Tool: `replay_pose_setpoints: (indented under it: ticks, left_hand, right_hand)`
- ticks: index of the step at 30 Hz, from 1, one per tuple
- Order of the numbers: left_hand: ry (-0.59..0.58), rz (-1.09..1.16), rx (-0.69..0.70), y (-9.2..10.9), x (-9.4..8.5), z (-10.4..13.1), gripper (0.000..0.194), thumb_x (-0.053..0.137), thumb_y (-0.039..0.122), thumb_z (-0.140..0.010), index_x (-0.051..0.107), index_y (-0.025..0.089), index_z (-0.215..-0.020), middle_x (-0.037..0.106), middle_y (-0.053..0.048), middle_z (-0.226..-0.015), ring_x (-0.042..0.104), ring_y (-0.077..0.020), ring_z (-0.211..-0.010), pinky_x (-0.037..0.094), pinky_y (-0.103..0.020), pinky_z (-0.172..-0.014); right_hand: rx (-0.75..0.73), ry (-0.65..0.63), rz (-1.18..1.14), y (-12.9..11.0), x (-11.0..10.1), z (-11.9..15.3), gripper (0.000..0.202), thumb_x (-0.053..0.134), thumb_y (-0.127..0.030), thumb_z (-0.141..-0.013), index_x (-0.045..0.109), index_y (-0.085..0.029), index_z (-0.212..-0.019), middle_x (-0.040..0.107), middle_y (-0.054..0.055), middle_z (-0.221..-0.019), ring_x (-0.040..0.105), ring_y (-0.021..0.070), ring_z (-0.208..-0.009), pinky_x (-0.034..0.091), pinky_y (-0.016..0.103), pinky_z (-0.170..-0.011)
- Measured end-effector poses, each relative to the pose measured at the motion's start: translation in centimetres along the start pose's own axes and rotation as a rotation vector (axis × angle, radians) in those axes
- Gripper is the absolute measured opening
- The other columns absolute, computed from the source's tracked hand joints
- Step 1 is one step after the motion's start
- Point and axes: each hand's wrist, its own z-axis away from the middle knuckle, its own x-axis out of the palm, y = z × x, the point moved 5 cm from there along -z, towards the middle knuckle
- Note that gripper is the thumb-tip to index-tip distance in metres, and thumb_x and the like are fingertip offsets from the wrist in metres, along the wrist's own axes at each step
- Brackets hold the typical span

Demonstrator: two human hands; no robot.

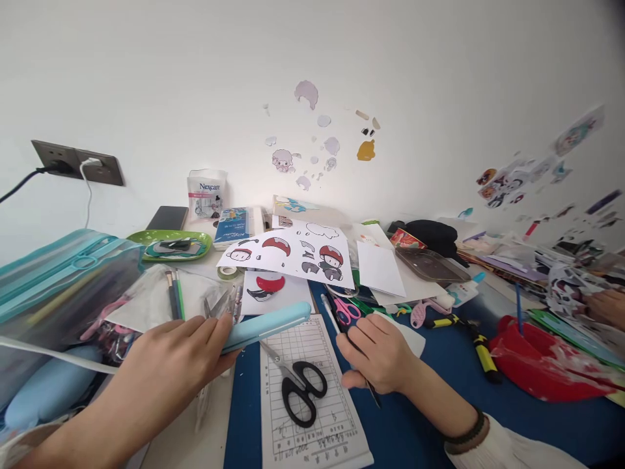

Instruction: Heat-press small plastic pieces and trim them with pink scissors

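Note:
My left hand [188, 348] is closed round a light blue flat case [273, 324], which points up to the right. In my right hand [378, 355] there is a slim pen-like tool, its dark lower end showing below the fingers. Between the hands, black-handled scissors [303, 389] lie on a printed paper pad [317, 430]. Just beyond, a white sheet with cartoon drawings [293, 251] rests over other papers. A red cut-out shape [270, 283] is on the paper beneath it.
Pink scissors [347, 311], yellow-black pliers [483, 355] and a red bowl [547, 365] are on the right. A green tray [208, 242] and clear zip pouch [73, 280] stand left. At the far right edge, another person's hand [608, 307] shows.

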Motion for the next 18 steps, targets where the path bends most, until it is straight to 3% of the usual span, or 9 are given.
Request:
replay_pose_setpoints:
  ticks: [3,7,18]
  left_hand:
    - [0.002,0.000,0.010,0.1,0.0,-0.1,0.054,0.026,0.024,-0.108,0.074,0.016,-0.085,0.067,-0.003,-0.061,0.069,-0.0241,-0.051,0.048,-0.037,-0.044]
    - [0.035,-0.003,0.020,0.1,-0.5,-0.6,0.059,0.022,0.025,-0.108,0.073,0.017,-0.080,0.063,-0.001,-0.056,0.066,-0.0222,-0.045,0.044,-0.036,-0.042]
    - [-0.020,0.014,0.037,0.1,-0.3,-0.7,0.042,0.037,0.025,-0.105,0.071,0.016,-0.083,0.062,0.000,-0.056,0.065,-0.0224,-0.045,0.041,-0.035,-0.043]
  right_hand:
    - [-0.076,-0.027,0.032,0.1,0.4,0.1,0.032,0.058,-0.047,-0.101,0.064,-0.016,-0.096,0.059,-0.004,-0.076,0.056,0.0093,-0.060,0.052,0.026,-0.059]
    - [-0.080,-0.105,0.102,0.4,0.9,0.3,0.011,0.066,-0.025,-0.097,0.066,-0.015,-0.102,0.066,-0.001,-0.088,0.065,0.0123,-0.076,0.058,0.030,-0.071]
    - [-0.043,-0.209,0.124,0.5,2.6,-0.8,0.016,0.067,-0.022,-0.096,0.067,-0.015,-0.110,0.069,0.002,-0.099,0.069,0.0157,-0.088,0.061,0.035,-0.079]
